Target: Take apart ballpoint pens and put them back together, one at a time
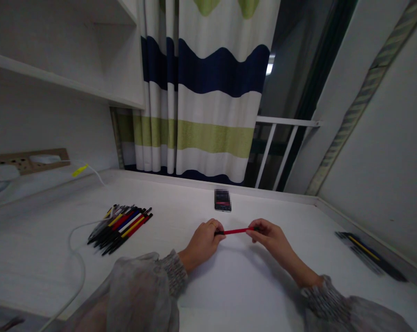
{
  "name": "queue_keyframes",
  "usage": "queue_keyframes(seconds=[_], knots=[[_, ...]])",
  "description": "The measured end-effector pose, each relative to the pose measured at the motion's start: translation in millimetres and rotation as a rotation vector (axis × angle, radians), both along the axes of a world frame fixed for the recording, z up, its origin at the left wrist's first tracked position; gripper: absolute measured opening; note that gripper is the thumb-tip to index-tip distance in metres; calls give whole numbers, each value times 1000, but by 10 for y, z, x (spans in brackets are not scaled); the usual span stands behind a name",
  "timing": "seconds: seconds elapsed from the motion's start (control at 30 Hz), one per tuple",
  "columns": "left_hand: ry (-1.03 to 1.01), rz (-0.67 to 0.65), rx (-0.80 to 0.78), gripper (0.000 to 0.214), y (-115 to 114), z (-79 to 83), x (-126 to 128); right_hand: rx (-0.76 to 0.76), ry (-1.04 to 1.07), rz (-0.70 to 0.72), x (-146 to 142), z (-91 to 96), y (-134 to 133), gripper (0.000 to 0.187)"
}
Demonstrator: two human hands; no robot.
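Observation:
A red pen point(236, 231) with dark ends is held level above the white desk, stretched between both hands. My left hand point(203, 242) pinches its black left end between thumb and fingers. At the other end, my right hand point(268, 236) grips the dark tip, its fingers closed around it. Below the hands lies a white sheet of paper point(243, 281). To the left, a pile of pens point(121, 228) in black, red, yellow, blue and white rests on the desk.
A phone point(222, 200) lies near the desk's back edge. More pens point(367, 253) lie by the right wall. A white cable point(77, 258) runs across the left side from a power strip point(28, 163). A striped curtain point(208, 106) hangs behind, and a shelf point(66, 83) overhangs the left.

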State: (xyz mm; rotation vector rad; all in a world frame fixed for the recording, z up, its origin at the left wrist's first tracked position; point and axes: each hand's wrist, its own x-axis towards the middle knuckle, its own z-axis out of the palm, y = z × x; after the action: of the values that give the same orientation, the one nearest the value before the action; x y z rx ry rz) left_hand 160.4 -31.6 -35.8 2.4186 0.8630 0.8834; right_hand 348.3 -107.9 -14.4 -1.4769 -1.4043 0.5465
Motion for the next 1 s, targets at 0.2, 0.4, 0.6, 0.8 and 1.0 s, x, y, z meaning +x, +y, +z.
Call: queue_keyframes(seconds=[0.2,0.4,0.6,0.8,1.0], knots=[[1,-8,12,5,-45,33,13,-14,302,5,-88,27,-31,33],[-9,-36,-4,7,-76,46,9,39,423,1,-108,-43,15,29],[-90,-198,-111,23,-63,-1,0,164,845,53,13,-5,62,21],[73,91,-2,26,165,-125,-46,240,1020,73,330,116,18,11],[328,145,-25,53,260,-189,-88,221,1151,81,350,205,-44,36]])
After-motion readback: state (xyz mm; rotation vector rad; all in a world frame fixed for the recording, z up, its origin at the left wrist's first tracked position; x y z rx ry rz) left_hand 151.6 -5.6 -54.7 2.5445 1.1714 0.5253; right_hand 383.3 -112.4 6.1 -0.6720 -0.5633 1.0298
